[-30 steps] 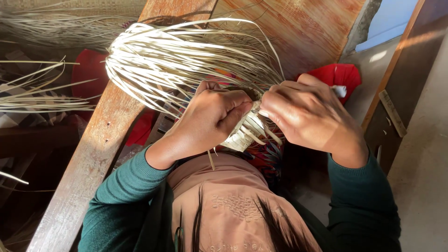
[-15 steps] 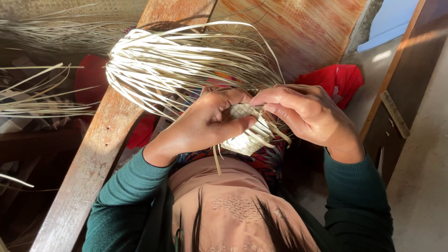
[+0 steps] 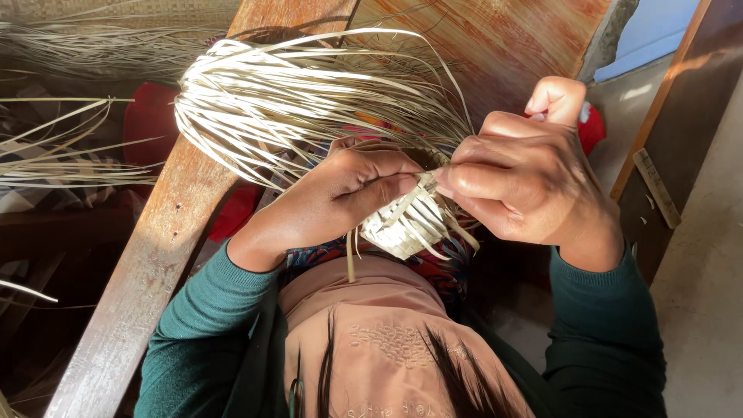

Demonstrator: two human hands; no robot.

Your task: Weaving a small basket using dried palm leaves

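Note:
A small woven piece of pale straw (image 3: 402, 224) sits between my two hands above my lap. Long loose strips (image 3: 309, 93) fan out from it up and to the left in a big curved bundle. My left hand (image 3: 340, 193) grips the woven part from the left, thumb pressed on the weave. My right hand (image 3: 518, 178) pinches strips at the piece's upper right edge, its little finger raised. Both arms wear dark green sleeves.
A slanted wooden beam (image 3: 147, 271) runs from lower left to top centre. More straw strips (image 3: 54, 155) lie at the left. A red object (image 3: 151, 116) sits behind the bundle. A wooden frame (image 3: 658, 116) and concrete floor (image 3: 704, 294) are at the right.
My right hand has shifted from covering the woven piece to pinching strips at its upper right, fingers lifted. The woven piece shows more between the hands. My left hand keeps its grip.

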